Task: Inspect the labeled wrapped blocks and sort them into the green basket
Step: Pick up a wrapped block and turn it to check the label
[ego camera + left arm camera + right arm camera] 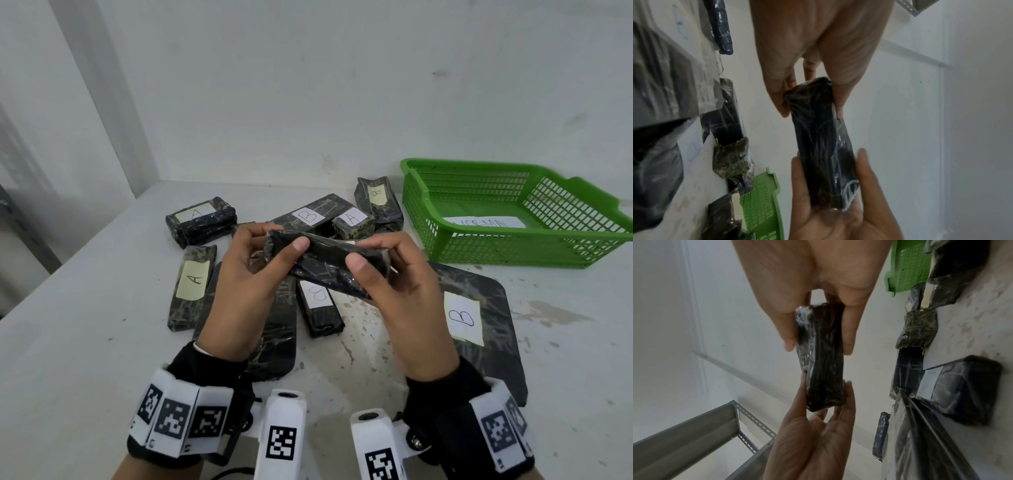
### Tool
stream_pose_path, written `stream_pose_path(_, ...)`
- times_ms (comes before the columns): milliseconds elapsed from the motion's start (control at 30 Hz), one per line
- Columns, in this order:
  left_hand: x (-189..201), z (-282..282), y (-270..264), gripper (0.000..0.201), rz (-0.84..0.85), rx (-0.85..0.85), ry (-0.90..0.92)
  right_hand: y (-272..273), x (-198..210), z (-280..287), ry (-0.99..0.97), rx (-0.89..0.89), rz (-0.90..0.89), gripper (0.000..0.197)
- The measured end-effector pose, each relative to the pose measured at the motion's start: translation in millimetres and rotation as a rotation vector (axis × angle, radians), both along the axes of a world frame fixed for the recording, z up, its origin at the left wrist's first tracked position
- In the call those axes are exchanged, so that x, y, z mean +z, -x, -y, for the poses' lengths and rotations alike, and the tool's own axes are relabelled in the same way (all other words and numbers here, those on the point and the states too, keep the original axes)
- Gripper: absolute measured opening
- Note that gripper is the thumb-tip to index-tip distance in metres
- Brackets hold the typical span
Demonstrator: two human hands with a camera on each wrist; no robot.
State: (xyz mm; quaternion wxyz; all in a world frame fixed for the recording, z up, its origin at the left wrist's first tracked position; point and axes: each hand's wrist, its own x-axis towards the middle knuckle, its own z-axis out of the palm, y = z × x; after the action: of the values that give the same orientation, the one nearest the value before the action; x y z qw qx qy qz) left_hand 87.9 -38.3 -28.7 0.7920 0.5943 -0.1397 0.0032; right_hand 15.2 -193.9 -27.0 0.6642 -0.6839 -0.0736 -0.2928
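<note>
Gripping long black wrapped block (329,265) above table (85,308), left hand (246,287) pinched one end, thumb over top; right hand (394,291) pinched other end likewise. Other labeled blocks (193,286) lay beneath. Green basket (513,246) sat far right, holding only paper note (484,222).

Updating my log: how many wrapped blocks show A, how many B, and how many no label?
A blocks: 3
B blocks: 4
No label showing, held block and flat pack: 2
Total: 9
</note>
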Motion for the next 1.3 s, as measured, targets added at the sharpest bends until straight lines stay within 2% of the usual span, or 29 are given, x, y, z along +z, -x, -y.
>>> stream_pose_path(133, 2.7, -0.8, -2.5, 0.042, 0.004, 0.058, 0.041, 0.1, 3.4, 3.2, -0.121, 0.198, -0.143, 0.023)
stream_pose_path(267, 4.4, 0.4, -3.7, 0.06, -0.054, 0.058, 0.093, 0.7, 5.6, 5.8, -0.169, 0.306, -0.172, 0.035)
stream_pose_path(333, 3.5, 0.3, -4.2, 0.052, -0.067, 0.03, 0.072, 0.0, 4.6, 5.0, -0.127, 0.287, -0.151, 0.034)
stream_pose_path(400, 3.9, -0.5, -3.4, 0.036, -0.062, -0.014, 0.024, -1.5, 2.6, 3.6, -0.109, 0.256, -0.131, 0.024)
stream_pose_path(433, 4.8, -0.7, -2.1, 0.034, -0.062, -0.045, 0.003, -1.7, 1.6, 2.9, -0.123, 0.246, -0.121, 0.019)
stream_pose_path(500, 5.4, -1.0, 0.1, 0.046, -0.065, -0.127, -0.024, -1.4, 1.1, 1.8, -0.177, 0.246, -0.096, 0.012)
stream_pose_path(600, 5.0, -2.7, 2.4, 0.081, -0.017, -0.228, -0.055, -0.9, 1.5, 1.2, -0.236, 0.216, -0.068, 0.012)
stream_pose_path(633, 6.3, -3.5, 4.4, 0.082, 0.034, -0.26, -0.088, -0.8, 1.2, 1.7, -0.236, 0.181, -0.063, 0.011)
stream_pose_path(733, 8.6, -2.7, 12.0, 0.075, 0.173, -0.364, -0.203, -1.5, -0.2, 3.3, -0.207, 0.092, -0.065, 0.007)
stream_pose_path(800, 8.5, 0.1, 14.5, 0.063, 0.246, -0.365, -0.258, -1.0, 0.3, 2.1, -0.195, 0.079, -0.072, 0.005)
stream_pose_path(867, 7.3, 4.0, 15.7, 0.048, 0.293, -0.355, -0.233, -0.4, -0.1, 1.0, -0.197, 0.075, -0.065, 0.004)
stream_pose_path(933, 7.5, 6.7, 16.4, 0.036, 0.242, -0.345, -0.136, 0.2, 0.2, -0.1, -0.216, 0.068, -0.056, 0.006)
stream_pose_path(1067, 7.5, 8.7, 18.2, 0.035, 0.167, -0.267, -0.044, 1.3, 1.3, -4.0, -0.201, 0.051, -0.077, 0.025)
stream_pose_path(1300, 8.7, 9.5, 21.2, 0.031, 0.15, -0.263, -0.033, -1.1, -5.5, 0.0, -0.158, -0.044, -0.058, 0.019)
